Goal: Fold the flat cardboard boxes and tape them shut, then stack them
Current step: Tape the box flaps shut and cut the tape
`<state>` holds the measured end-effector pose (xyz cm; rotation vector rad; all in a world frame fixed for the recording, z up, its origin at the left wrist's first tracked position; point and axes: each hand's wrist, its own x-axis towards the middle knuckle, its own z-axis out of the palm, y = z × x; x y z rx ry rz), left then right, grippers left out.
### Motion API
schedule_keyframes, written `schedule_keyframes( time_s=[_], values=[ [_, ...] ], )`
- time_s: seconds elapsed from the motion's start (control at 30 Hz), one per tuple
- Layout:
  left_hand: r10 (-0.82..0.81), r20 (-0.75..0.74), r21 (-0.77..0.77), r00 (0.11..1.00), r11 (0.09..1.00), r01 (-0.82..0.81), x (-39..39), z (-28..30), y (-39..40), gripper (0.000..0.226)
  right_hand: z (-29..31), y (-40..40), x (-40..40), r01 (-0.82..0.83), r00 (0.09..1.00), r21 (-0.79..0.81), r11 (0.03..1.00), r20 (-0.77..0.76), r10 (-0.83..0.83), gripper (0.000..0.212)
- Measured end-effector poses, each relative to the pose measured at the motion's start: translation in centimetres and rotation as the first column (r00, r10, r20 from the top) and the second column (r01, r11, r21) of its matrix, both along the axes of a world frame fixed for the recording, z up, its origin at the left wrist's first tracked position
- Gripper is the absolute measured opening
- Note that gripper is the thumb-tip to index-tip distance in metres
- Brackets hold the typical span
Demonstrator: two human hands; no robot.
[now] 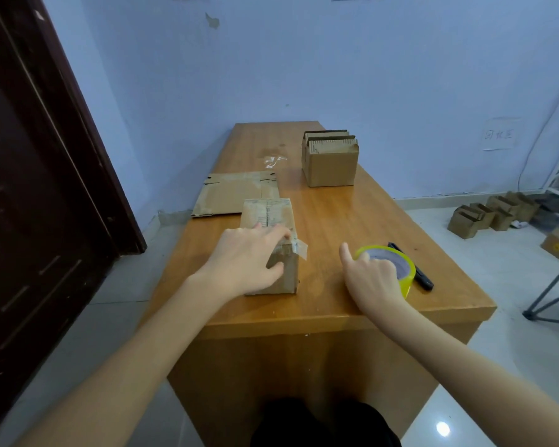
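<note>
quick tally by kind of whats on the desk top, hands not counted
Folded cardboard boxes: 2, the box under the left hand and the far open-topped box
Flat cardboard sheets: 1
Tape rolls: 1, the yellow-green roll under the right hand
Black pens or cutters: 1
Total: 5

Both hands (246, 262) (373, 279) forward — fingers curled, gripping
</note>
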<state>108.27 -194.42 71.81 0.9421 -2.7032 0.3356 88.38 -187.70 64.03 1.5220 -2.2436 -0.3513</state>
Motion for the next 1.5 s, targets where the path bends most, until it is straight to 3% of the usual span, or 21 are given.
schedule_keyframes(
  time_s=[0.1,0.17,0.23,0.33,0.43,0.53,0.63,0.8,0.87,0.93,1.03,1.1,1.17,1.23,1.33,1.4,1.5],
  values=[
    [0.007,0.005,-0.034,1.0,0.999,-0.007,0.0,-0.2,0.5,0.049,0.3,0.5,0.7,0.08,0.996,-0.245,0.966,0.056,-0.068,0.053],
    [0.027,0.014,-0.066,1.0,0.997,-0.026,-0.1,-0.5,0.4,0.056,0.6,0.8,1.2,-0.078,0.978,-0.502,0.862,0.128,0.163,0.049],
    [0.065,0.006,-0.075,0.998,0.995,-0.064,-0.2,-1.0,0.0,0.065,1.6,1.4,2.9,-0.151,0.829,-0.708,0.69,0.289,0.478,0.045],
    [0.067,-0.004,-0.053,0.998,0.996,-0.067,-0.2,-1.2,-0.2,0.062,2.2,1.9,5.9,-0.097,0.461,-0.664,0.741,0.63,0.625,0.057],
    [0.036,-0.011,-0.035,0.999,0.999,-0.036,-0.1,-1.1,0.1,0.059,0.6,1.7,7.7,-0.146,0.319,-0.636,0.758,0.695,0.645,0.064],
    [0.04,-0.018,0.0,0.999,0.999,-0.04,0.0,-1.0,0.3,0.06,-0.7,1.2,8.5,-0.066,0.111,-0.636,0.769,0.761,0.639,0.076],
    [0.05,-0.065,0.059,0.997,0.997,-0.047,0.1,-0.7,0.2,0.061,-1.3,1.1,8.8,-0.025,0.013,-0.637,0.77,0.77,0.638,0.079],
    [0.067,-0.106,0.147,0.992,0.988,-0.051,0.5,-0.1,-0.5,0.063,-1.5,1.8,7.1,-0.025,0.019,-0.585,0.81,0.81,0.586,0.071],
    [0.082,-0.079,0.196,0.993,0.978,-0.065,0.7,0.2,-0.5,0.062,-0.7,1.7,6.1,-0.025,0.056,-0.649,0.761,0.759,0.649,0.071],
    [0.086,-0.067,0.217,0.994,0.974,-0.069,0.7,0.5,-0.3,0.059,0.4,1.2,5.3,-0.092,0.089,-0.694,0.714,0.709,0.7,0.076],
    [0.109,-0.097,0.298,0.989,0.952,-0.076,0.7,1.0,0.0,0.053,1.2,0.4,4.1,-0.257,0.129,-0.64,0.724,0.72,0.682,0.08],
    [0.129,-0.216,0.486,0.968,0.874,-0.008,1.2,1.3,-0.5,0.047,1.1,0.0,3.1,-0.296,0.093,-0.638,0.711,0.721,0.686,0.079],
    [0.156,-0.438,0.644,0.885,0.742,0.187,2.4,1.7,-1.3,0.039,1.6,-0.3,2.3,-0.294,0.04,-0.67,0.681,0.704,0.709,0.075],
    [0.157,-0.54,0.659,0.827,0.69,0.299,4.2,1.7,-1.9,0.043,2.8,-0.7,1.7,-0.346,0.048,-0.667,0.659,0.689,0.723,0.068],
    [0.072,-0.42,0.65,0.905,0.72,0.244,6.6,0.3,-2.7,0.054,4.4,-1.5,0.7,-0.459,0.111,-0.601,0.655,0.692,0.713,0.048],
    [0.017,-0.395,0.632,0.918,0.731,0.258,7.1,-0.6,-3.1,0.047,5.1,-1.9,0.2,-0.493,0.127,-0.569,0.658,0.701,0.701,0.036],
    [0.03,-0.473,0.564,0.88,0.778,0.276,6.4,-1.1,-3.4,0.038,5.5,-2.5,-0.1,-0.487,0.126,-0.59,0.644,0.682,0.72,0.025]
  ],
)
